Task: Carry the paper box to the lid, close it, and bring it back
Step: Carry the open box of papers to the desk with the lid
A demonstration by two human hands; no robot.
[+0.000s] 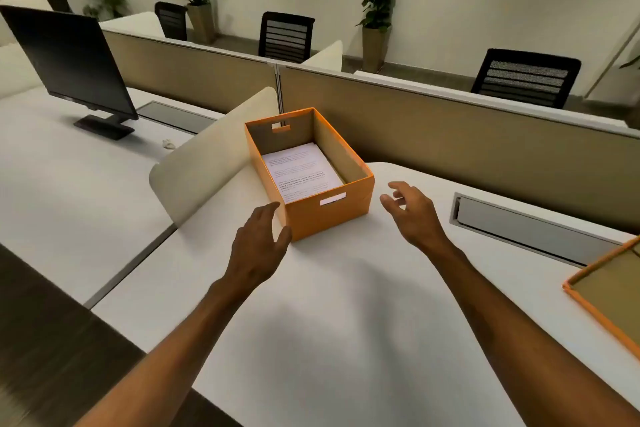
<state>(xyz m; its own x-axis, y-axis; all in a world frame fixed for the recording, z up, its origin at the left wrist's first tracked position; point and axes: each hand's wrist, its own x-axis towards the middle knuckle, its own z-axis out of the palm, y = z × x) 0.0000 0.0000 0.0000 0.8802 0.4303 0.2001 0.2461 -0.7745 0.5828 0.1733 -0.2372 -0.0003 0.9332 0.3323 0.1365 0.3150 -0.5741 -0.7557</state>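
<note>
An open orange paper box (332,215) stands on the white desk (346,322), holding a stack of printed sheets (299,172). It has cut-out handle slots on its near and far walls. My left hand (258,246) hovers open at the box's near left corner, fingers spread, just short of touching. My right hand (414,213) is open a little to the right of the box, apart from it. The orange lid (602,295) lies upside down at the desk's right edge, partly out of frame.
A cream rounded divider (207,163) stands just left of the box. A beige partition (485,146) runs behind the desk, with a cable tray (526,229) in front of it. A black monitor (69,55) sits on the neighbouring desk. Chairs and potted plants line the back wall.
</note>
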